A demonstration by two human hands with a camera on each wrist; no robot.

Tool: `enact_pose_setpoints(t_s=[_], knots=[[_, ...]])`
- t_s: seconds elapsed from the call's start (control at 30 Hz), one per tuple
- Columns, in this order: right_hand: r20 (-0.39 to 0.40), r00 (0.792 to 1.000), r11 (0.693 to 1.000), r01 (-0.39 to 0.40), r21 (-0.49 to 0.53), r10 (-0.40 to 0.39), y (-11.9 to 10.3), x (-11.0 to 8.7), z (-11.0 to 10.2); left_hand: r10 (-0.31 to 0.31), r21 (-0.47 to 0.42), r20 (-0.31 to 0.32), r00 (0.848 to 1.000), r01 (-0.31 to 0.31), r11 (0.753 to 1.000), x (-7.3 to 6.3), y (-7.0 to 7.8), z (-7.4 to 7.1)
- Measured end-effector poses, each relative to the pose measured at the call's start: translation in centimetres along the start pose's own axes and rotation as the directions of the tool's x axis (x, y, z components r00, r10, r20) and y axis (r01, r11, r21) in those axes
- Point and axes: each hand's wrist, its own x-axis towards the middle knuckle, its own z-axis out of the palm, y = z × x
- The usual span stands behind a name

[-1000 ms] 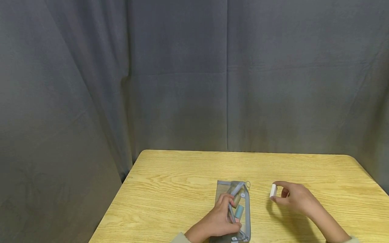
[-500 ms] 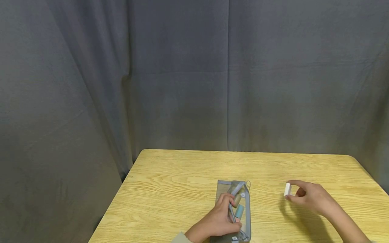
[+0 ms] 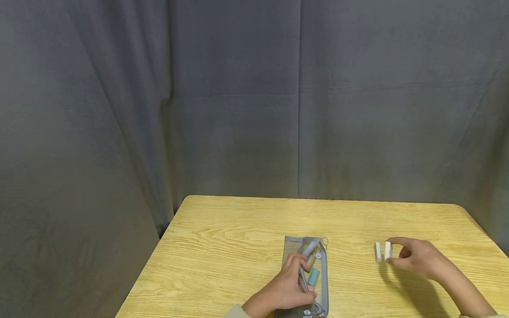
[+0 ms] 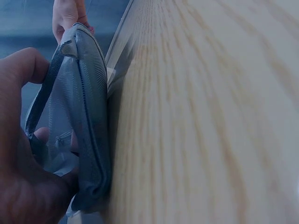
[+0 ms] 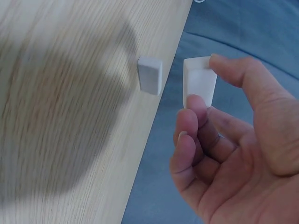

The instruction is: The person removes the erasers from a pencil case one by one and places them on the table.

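Note:
In the head view my left hand point(image 3: 284, 285) grips the edge of a grey see-through zip pouch point(image 3: 324, 282) lying on the table. The pouch's mouth gapes in the left wrist view, with fingers and thumb at its rim point(image 4: 42, 93). Inside it show a teal-and-pink piece point(image 3: 313, 277) and an olive piece point(image 3: 310, 263). My right hand point(image 3: 419, 258) pinches a small white block, like an eraser point(image 3: 388, 250), between thumb and fingers. It is held above the table. Just left of it, a similar white block point(image 5: 150, 75) stands on the tabletop.
The wood-grain table point(image 3: 238, 221) has rounded far corners. Grey curtains point(image 3: 238, 110) hang behind it and at its left side. A metal ring point(image 3: 325, 241) sticks out at the pouch's far right corner.
My right hand has moved to the right with the white block. A second white block now shows to its left, where the hand and held block were before. The left hand stays put.

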Motion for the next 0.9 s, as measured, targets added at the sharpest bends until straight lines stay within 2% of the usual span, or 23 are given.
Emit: enact_pose_setpoints(t_s=[0.2,0.43,0.73,0.9], knots=[[0.058,0.997,0.999,-0.044,0.022,0.043,1.1,0.4,-0.2,0.0,-0.007,-0.002,1.0,0.0,1.0,0.0,-0.2,0.1],[0.088,0.995,0.999,-0.052,0.016,0.051,2.4,0.9,0.0,0.006,-0.027,-0.007,1.0,-0.007,1.0,0.0,-0.4,0.3],[0.11,0.993,0.999,-0.043,0.031,0.04,2.9,1.7,0.3,0.001,-0.028,-0.01,1.0,-0.001,1.0,0.0,-0.3,0.1],[0.137,0.988,0.997,-0.074,0.021,0.071,3.0,2.2,0.5,0.001,-0.034,-0.009,1.0,-0.001,0.999,-0.1,-0.2,0.1]])
